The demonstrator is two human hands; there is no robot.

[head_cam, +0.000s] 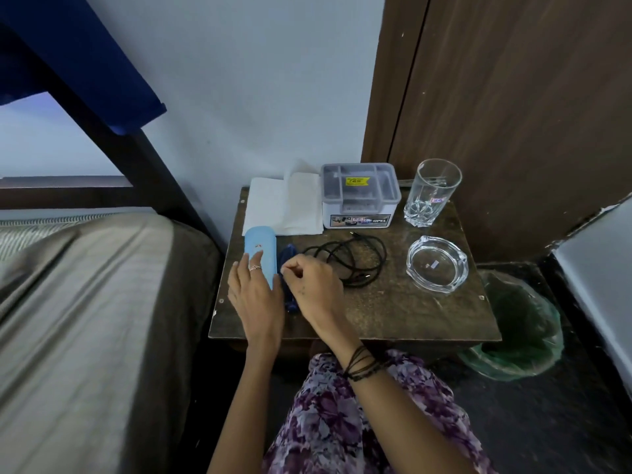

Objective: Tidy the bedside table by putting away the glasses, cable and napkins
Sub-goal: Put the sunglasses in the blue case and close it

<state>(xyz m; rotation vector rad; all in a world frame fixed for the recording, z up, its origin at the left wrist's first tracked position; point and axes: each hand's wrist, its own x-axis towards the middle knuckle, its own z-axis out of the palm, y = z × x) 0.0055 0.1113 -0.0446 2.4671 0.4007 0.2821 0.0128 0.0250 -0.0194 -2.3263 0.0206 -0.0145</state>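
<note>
My left hand (pixel 254 295) rests flat on the glasses case (pixel 260 253); right fingers (pixel 290 268) pinch the glasses (pixel 286 265), which go into the case next.

napkins (pixel 284 203) behind case (pixel 260 254), cable (pixel 352 261) right

Two napkins (pixel 284 203), one cable (pixel 352 261) (coiled), one tumbler (pixel 431 193).
</note>
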